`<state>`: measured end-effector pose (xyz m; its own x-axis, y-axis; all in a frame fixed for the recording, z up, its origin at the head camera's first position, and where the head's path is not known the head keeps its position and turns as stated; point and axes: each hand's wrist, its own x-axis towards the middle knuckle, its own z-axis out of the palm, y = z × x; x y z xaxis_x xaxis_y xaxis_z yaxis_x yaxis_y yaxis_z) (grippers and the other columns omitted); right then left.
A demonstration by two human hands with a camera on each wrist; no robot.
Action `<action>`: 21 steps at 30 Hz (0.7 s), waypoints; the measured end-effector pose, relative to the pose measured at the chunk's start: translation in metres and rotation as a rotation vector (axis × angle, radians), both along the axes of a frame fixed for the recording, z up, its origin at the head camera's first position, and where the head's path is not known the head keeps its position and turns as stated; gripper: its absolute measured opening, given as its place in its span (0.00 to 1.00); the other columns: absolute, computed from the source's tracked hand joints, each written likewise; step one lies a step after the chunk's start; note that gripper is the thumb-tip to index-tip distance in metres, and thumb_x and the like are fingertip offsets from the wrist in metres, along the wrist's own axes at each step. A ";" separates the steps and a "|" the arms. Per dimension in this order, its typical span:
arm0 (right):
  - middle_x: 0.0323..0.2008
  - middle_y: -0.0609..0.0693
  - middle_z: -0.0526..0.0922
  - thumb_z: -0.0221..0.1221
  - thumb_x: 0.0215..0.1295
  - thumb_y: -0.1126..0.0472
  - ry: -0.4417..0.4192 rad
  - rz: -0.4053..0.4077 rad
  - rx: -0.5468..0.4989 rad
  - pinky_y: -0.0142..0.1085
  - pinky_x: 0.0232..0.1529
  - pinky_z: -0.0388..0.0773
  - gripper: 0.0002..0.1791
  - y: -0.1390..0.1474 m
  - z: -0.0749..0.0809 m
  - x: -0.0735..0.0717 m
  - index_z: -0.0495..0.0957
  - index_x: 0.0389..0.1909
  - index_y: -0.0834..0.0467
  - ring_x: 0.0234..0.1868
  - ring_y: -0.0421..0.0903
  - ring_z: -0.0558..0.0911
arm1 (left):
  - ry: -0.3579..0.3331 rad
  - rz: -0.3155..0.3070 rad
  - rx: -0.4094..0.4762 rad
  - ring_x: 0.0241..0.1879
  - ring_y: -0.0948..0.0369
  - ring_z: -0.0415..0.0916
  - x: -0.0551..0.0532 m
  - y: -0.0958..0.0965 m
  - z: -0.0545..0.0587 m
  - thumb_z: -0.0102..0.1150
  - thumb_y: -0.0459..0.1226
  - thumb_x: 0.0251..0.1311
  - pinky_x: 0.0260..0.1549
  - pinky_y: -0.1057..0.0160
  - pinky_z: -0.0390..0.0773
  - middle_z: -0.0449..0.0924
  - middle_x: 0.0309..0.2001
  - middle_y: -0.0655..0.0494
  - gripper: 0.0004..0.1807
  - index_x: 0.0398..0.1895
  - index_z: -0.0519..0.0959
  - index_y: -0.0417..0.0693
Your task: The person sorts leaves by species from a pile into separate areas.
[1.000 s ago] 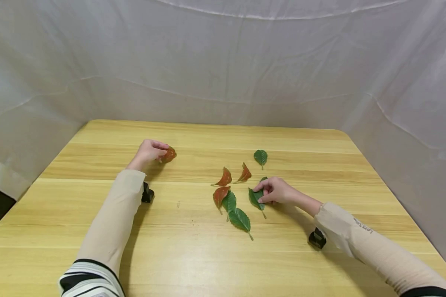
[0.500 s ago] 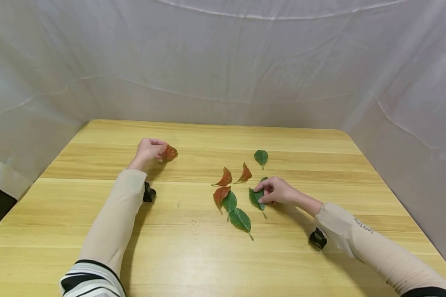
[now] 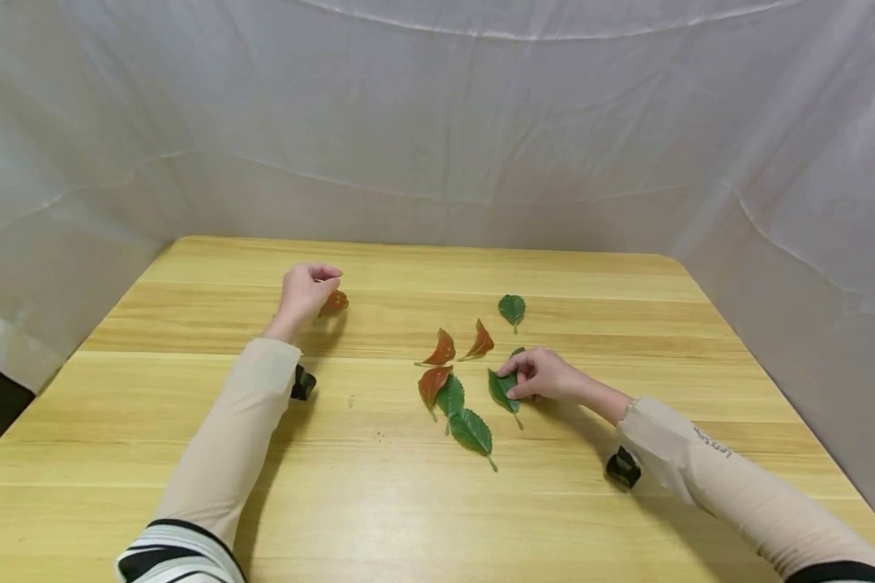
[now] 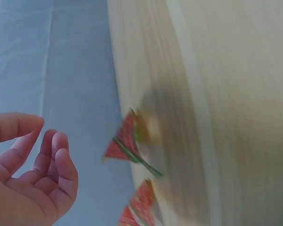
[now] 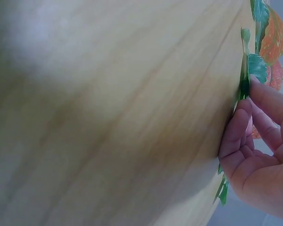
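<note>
My left hand (image 3: pixel 308 293) hovers just above a red leaf (image 3: pixel 335 303) at the table's left. In the left wrist view its fingers are loosely bent with nothing between them, and two red leaves, one near leaf (image 4: pixel 125 143) and one lower leaf (image 4: pixel 140 207), lie apart from the hand. My right hand (image 3: pixel 543 376) pinches a green leaf (image 3: pixel 501 389) at the table; in the right wrist view the thumb and finger meet at that leaf (image 5: pixel 245 87). Part of another green leaf (image 3: pixel 518 351) shows behind the right fingers.
Between the hands lie red leaves, one on the left (image 3: pixel 441 348), one upright-looking (image 3: pixel 480 340) and one lower (image 3: pixel 433 384). It overlaps a green leaf (image 3: pixel 450 397), with another green leaf (image 3: pixel 472 431) below. A lone green leaf (image 3: pixel 512 309) lies farther back on the wooden table (image 3: pixel 379 518).
My left hand has let go of the red leaf and lifted slightly up and to the right; the leaf stays on the table. The right hand holds still.
</note>
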<state>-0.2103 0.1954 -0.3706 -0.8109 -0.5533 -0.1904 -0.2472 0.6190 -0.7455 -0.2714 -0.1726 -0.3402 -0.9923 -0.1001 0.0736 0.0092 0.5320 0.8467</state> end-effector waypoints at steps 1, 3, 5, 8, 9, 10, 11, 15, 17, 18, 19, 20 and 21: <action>0.16 0.49 0.72 0.63 0.49 0.70 0.000 -0.001 0.001 0.33 0.17 0.70 0.16 0.000 0.000 0.000 0.77 0.41 0.69 0.15 0.41 0.69 | 0.003 -0.007 -0.007 0.37 0.55 0.71 0.001 0.002 0.001 0.50 0.33 0.59 0.36 0.63 0.71 0.77 0.39 0.42 0.11 0.40 0.78 0.36; 0.16 0.49 0.72 0.63 0.49 0.70 -0.002 -0.001 -0.001 0.33 0.16 0.70 0.16 0.000 -0.001 -0.001 0.77 0.41 0.69 0.15 0.40 0.69 | 0.006 -0.025 -0.015 0.36 0.55 0.71 0.003 0.007 0.004 0.51 0.34 0.59 0.33 0.65 0.72 0.77 0.38 0.45 0.11 0.41 0.78 0.37; 0.16 0.49 0.72 0.64 0.49 0.70 -0.001 -0.001 -0.002 0.33 0.16 0.70 0.16 0.000 -0.001 -0.001 0.77 0.41 0.70 0.15 0.40 0.69 | 0.016 -0.049 -0.026 0.33 0.56 0.72 0.006 0.011 0.006 0.51 0.34 0.59 0.29 0.67 0.72 0.77 0.37 0.45 0.11 0.41 0.78 0.38; 0.16 0.49 0.72 0.64 0.49 0.70 0.003 0.001 -0.004 0.32 0.16 0.70 0.16 0.000 -0.001 -0.001 0.77 0.41 0.69 0.15 0.40 0.69 | 0.038 -0.096 -0.022 0.28 0.57 0.72 0.009 0.018 0.009 0.51 0.33 0.59 0.25 0.66 0.74 0.77 0.36 0.44 0.10 0.41 0.78 0.37; 0.16 0.49 0.72 0.64 0.49 0.70 0.002 0.001 -0.005 0.32 0.16 0.69 0.16 0.000 -0.001 -0.001 0.77 0.41 0.69 0.15 0.41 0.69 | 0.049 -0.112 -0.022 0.27 0.59 0.71 0.010 0.020 0.010 0.51 0.32 0.59 0.24 0.66 0.74 0.77 0.35 0.44 0.10 0.41 0.78 0.37; 0.16 0.49 0.72 0.64 0.49 0.69 0.003 0.003 -0.008 0.32 0.16 0.69 0.16 0.000 0.000 -0.001 0.77 0.41 0.69 0.15 0.41 0.69 | 0.061 -0.127 -0.023 0.27 0.59 0.71 0.011 0.023 0.011 0.52 0.32 0.59 0.24 0.66 0.73 0.77 0.35 0.43 0.10 0.41 0.78 0.36; 0.16 0.49 0.72 0.64 0.49 0.69 0.002 0.004 -0.009 0.32 0.16 0.69 0.16 0.000 0.000 -0.001 0.77 0.41 0.70 0.15 0.41 0.69 | 0.069 -0.143 -0.022 0.27 0.58 0.71 0.013 0.025 0.012 0.52 0.31 0.59 0.25 0.66 0.73 0.77 0.36 0.43 0.10 0.41 0.78 0.36; 0.16 0.49 0.72 0.64 0.49 0.70 0.002 0.005 -0.015 0.32 0.15 0.69 0.16 0.000 0.000 -0.002 0.77 0.41 0.70 0.15 0.41 0.69 | 0.086 -0.220 -0.021 0.32 0.56 0.72 0.019 0.037 0.013 0.53 0.31 0.58 0.29 0.65 0.71 0.77 0.37 0.44 0.09 0.40 0.79 0.36; 0.16 0.49 0.72 0.64 0.49 0.70 0.002 0.004 -0.013 0.31 0.15 0.69 0.16 0.001 0.000 -0.002 0.77 0.41 0.70 0.15 0.41 0.69 | 0.078 -0.256 -0.015 0.34 0.54 0.72 0.021 0.043 0.012 0.53 0.31 0.58 0.31 0.63 0.71 0.77 0.37 0.44 0.09 0.40 0.79 0.37; 0.16 0.49 0.72 0.64 0.49 0.70 0.003 0.002 -0.010 0.31 0.15 0.68 0.16 0.001 0.000 -0.002 0.77 0.41 0.70 0.15 0.41 0.69 | 0.075 -0.273 -0.014 0.34 0.54 0.72 0.023 0.046 0.011 0.54 0.31 0.58 0.31 0.62 0.71 0.77 0.37 0.45 0.09 0.40 0.79 0.37; 0.16 0.49 0.72 0.64 0.49 0.70 0.002 0.000 -0.009 0.31 0.16 0.69 0.16 0.001 0.000 -0.002 0.77 0.41 0.70 0.15 0.41 0.69 | 0.074 -0.288 -0.018 0.34 0.54 0.72 0.024 0.048 0.010 0.54 0.32 0.58 0.31 0.62 0.71 0.77 0.37 0.45 0.09 0.40 0.79 0.38; 0.16 0.49 0.73 0.64 0.49 0.70 0.002 0.001 -0.009 0.31 0.16 0.69 0.16 0.001 0.000 -0.002 0.77 0.41 0.70 0.15 0.41 0.69 | 0.072 -0.300 -0.023 0.33 0.55 0.72 0.026 0.051 0.008 0.54 0.32 0.58 0.31 0.62 0.72 0.77 0.36 0.46 0.09 0.40 0.79 0.38; 0.16 0.49 0.73 0.64 0.49 0.70 0.001 0.001 -0.009 0.31 0.16 0.69 0.16 0.001 0.000 -0.002 0.77 0.41 0.70 0.15 0.41 0.69 | 0.074 -0.316 -0.029 0.33 0.55 0.72 0.027 0.053 0.007 0.54 0.32 0.58 0.31 0.61 0.72 0.78 0.36 0.47 0.09 0.39 0.79 0.38</action>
<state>-0.2120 0.1962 -0.3702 -0.8105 -0.5559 -0.1845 -0.2488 0.6119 -0.7507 -0.2442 -0.1196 -0.3328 -0.9657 0.2153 0.1453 0.2389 0.5166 0.8222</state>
